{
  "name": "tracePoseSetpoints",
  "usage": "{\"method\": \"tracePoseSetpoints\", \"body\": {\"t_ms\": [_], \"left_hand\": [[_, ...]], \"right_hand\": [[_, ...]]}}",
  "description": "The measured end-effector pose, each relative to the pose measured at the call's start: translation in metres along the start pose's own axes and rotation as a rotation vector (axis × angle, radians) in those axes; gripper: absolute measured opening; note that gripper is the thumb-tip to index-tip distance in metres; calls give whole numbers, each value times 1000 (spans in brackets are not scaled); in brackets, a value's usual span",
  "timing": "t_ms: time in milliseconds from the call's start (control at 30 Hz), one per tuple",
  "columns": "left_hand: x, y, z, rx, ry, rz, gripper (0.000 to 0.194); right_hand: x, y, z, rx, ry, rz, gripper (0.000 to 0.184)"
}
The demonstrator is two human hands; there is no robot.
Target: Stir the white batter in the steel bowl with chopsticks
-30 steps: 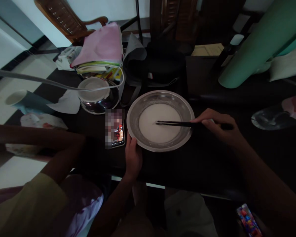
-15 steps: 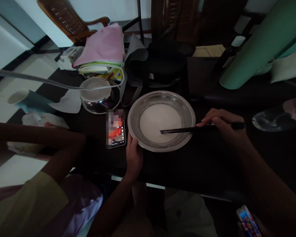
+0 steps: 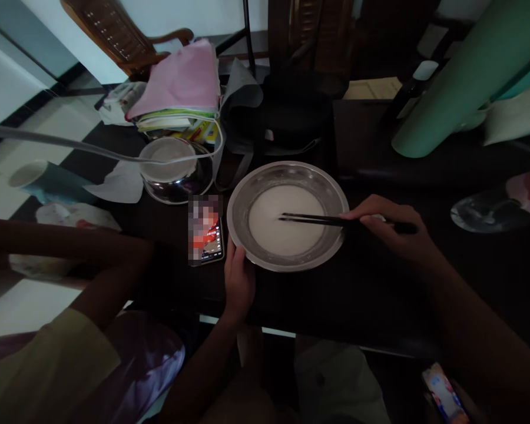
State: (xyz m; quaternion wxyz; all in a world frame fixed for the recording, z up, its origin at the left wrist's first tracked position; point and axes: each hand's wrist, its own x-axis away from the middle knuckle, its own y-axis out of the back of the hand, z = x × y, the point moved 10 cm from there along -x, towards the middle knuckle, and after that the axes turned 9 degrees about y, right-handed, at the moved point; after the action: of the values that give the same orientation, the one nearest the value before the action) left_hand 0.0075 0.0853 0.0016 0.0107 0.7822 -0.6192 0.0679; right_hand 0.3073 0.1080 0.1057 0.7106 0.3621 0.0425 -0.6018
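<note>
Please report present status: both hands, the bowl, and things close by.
Left hand gripping edge of bowl. Right hand holding chopsticks, tips at white liquid inside. Lit phone close beside bowl, left side.

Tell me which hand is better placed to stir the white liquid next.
Probably the right hand: it holds the chopsticks, their tips at the white liquid. The left hand holds the bowl at its near-left edge.

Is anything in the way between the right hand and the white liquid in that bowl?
Nothing visible: the chopsticks in the right hand reach freely into the bowl, and their tips appear to touch the white liquid.
</note>
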Motion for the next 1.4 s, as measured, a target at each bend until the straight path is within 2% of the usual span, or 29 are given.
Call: {"method": "tracePoseSetpoints", "body": {"t_ms": [67, 133, 300, 467, 633, 800, 967, 1000, 1133, 1167, 1300, 1400], "left_hand": [[0, -1, 1, 30, 15, -3, 43], [0, -2, 1, 47, 19, -5, 46], [0, -1, -1, 37, 1, -5, 45], [0, 5, -2, 5, -12, -12, 42], [-1, 3, -1, 17, 3, -21, 42], [0, 0, -9, 3, 12, -24, 42], [1, -1, -6, -5, 91, -51, 47], [1, -1, -5, -3, 102, -57, 47], [1, -2, -7, -22, 97, -64, 46], [1, -1, -9, -43, 88, -68, 45], [3, 2, -17, -111, 49, -81, 42], [3, 2, -19, -112, 42, -69, 42]], "right_hand": [[2, 11, -3, -6, -33, -103, 19], [4, 14, -5, -66, -61, -148, 22], [1, -5, -1, -56, -23, 34, 16], [2, 12, -3, -31, -35, -116, 20], [1, -6, 1, -53, 8, 49, 16], [2, 10, -2, -25, -18, -100, 22], [0, -8, 3, -50, 38, 54, 17], [0, -7, 3, -26, 44, 50, 17], [1, 10, 0, -12, 8, -99, 21], [2, 9, -1, -28, 3, -95, 22], [0, -7, 4, -37, 51, 55, 18], [0, 3, 3, 15, 44, -26, 19]]}}
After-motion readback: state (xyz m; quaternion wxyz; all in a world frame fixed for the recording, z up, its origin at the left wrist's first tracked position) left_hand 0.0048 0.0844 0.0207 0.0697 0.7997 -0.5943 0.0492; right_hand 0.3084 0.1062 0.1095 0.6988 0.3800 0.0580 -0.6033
